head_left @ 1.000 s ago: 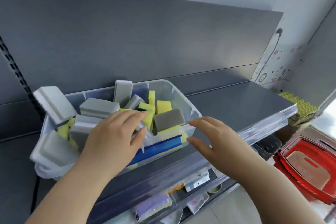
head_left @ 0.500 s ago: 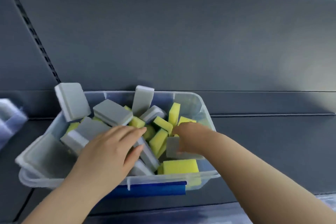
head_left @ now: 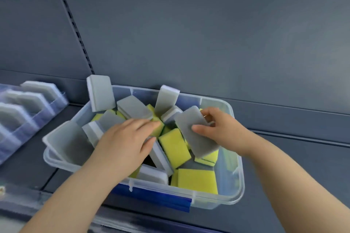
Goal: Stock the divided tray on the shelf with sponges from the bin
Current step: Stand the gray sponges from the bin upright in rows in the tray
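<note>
A clear plastic bin (head_left: pixel 233 193) with a blue front label sits on the dark shelf, full of several grey and yellow sponges. My right hand (head_left: pixel 221 128) grips a grey sponge (head_left: pixel 195 134) and holds it tilted just above the pile, thumb on its top face. My left hand (head_left: pixel 126 143) lies flat over the sponges in the bin's left half, fingers straight, touching a yellow sponge (head_left: pixel 175 146) at its fingertips. The divided tray (head_left: pixel 28 121) stands at the left of the shelf with grey sponges upright in its slots, blurred.
A grey back panel with a slotted upright (head_left: pixel 75 30) rises behind the bin. Bare dark shelf (head_left: pixel 303 166) lies to the right of the bin. The shelf's clear front rail (head_left: pixel 22 200) runs along the near edge.
The view swung left, bringing the divided tray into sight. My right hand went into the bin, closed on a grey sponge and lifted it. My left hand stayed on the pile.
</note>
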### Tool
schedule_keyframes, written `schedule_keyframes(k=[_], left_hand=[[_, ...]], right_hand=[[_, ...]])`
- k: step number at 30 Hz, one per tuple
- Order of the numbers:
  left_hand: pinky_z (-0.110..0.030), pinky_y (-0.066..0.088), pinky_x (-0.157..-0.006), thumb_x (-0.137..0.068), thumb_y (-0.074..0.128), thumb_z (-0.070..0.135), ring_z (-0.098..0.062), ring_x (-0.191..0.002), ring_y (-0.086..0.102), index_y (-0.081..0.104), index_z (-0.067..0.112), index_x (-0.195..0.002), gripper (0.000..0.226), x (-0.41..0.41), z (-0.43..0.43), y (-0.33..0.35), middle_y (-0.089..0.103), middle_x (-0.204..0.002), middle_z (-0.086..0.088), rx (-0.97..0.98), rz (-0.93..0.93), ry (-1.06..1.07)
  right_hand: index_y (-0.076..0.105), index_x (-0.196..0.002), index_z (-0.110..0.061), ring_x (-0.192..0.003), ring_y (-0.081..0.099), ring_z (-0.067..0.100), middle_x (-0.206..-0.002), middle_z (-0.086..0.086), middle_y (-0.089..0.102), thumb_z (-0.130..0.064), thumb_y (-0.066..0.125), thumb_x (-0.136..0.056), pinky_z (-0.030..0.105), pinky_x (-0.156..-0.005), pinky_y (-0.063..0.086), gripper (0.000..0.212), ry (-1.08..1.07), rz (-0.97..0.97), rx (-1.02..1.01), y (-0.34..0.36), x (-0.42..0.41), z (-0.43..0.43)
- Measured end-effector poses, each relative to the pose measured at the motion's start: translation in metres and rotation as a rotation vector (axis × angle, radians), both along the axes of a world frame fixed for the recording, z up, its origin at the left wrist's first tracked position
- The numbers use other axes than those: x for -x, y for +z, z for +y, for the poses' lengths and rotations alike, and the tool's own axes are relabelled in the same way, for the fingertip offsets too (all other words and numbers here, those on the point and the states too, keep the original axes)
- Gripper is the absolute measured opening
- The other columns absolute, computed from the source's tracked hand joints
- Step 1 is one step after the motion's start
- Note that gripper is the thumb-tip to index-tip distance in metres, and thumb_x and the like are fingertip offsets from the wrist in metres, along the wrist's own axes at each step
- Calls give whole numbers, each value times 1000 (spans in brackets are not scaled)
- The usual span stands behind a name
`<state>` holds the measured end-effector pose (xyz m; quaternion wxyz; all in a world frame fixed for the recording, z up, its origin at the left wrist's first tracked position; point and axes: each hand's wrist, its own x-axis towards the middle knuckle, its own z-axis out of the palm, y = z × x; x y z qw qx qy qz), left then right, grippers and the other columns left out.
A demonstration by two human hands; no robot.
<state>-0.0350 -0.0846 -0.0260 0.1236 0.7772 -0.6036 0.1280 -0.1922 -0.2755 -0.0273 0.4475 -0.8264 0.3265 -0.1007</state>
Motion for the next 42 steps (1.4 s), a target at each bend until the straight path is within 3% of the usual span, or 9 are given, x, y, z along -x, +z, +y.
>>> schedule_keyframes(k=[5, 14, 19, 24, 27, 30, 34, 40, 42], left_hand=[[-32, 50, -67, -82, 65, 25, -17, -94, 63, 64, 23, -116, 34, -10, -9, 13, 66, -106, 7, 20, -16, -29], [-30, 54, -52, -62, 83, 24, -13, -71, 66, 73, 25, -94, 34, -53, 22, 29, 69, -83, 10, -96, -221, -186], [-17, 35, -94, -92, 40, 50, 6, -116, 41, 43, 46, -130, 38, -91, 49, 29, 45, -127, 29, -291, -168, -211], [-27, 53, -76, -64, 80, 45, -7, -100, 62, 64, 38, -113, 52, -106, 70, 41, 60, -120, 15, -357, -175, -238], [-26, 38, -96, -78, 68, 45, -6, -123, 43, 37, 48, -135, 65, -123, 70, 32, 36, -142, 19, -374, -213, -236], [-12, 22, -95, -88, 52, 47, 3, -128, 27, 22, 51, -139, 59, -137, 63, 15, 22, -143, 27, -348, -122, -246], [-16, 32, -83, -85, 54, 52, 4, -108, 40, 37, 44, -127, 46, -144, 43, 6, 43, -126, 26, -346, -5, -208], [-9, 37, -55, -89, 52, 45, 10, -66, 56, 52, 46, -91, 3, -152, 11, 37, 58, -77, 28, -12, 596, -118], [-13, 37, -54, -92, 46, 42, 4, -63, 56, 56, 46, -99, 12, -154, 2, 41, 54, -84, 20, -6, 629, -117]], right_hand=[[49, -123, -15, -104, 61, 19, -115, 7, 63, -35, 57, -87, 39, -86, 52, 42, -47, -280, -485, 5, -3, -3], [46, -124, -13, -100, 62, 20, -110, 7, 64, -29, 63, -85, 42, -85, 53, 45, -181, -256, -355, -9, -17, 0], [45, -109, -19, -88, 58, 15, -100, -1, 59, -38, 68, -79, 30, -67, 49, 42, -243, -68, 1, -18, -36, 6], [38, -98, -21, -80, 52, 17, -85, -6, 49, -46, 69, -74, 31, -64, 44, 47, -246, 137, 280, -24, -55, 18], [36, -94, -21, -80, 52, 18, -81, -9, 45, -52, 68, -71, 36, -70, 47, 51, -222, 225, 326, -28, -61, 24], [36, -93, -22, -78, 50, 14, -80, -13, 43, -60, 68, -66, 31, -65, 43, 57, -192, 238, 321, -31, -66, 29], [37, -92, -24, -72, 48, 7, -82, -10, 48, -66, 65, -66, 26, -57, 38, 56, -138, 266, 334, -31, -69, 35], [37, -81, -27, -71, 50, 5, -82, -7, 52, -59, 69, -67, 21, -50, 34, 47, -211, 169, 219, -26, -65, 41], [40, -84, -25, -74, 52, 7, -85, -5, 53, -57, 70, -67, 23, -53, 39, 47, -237, 127, 154, -26, -63, 45]])
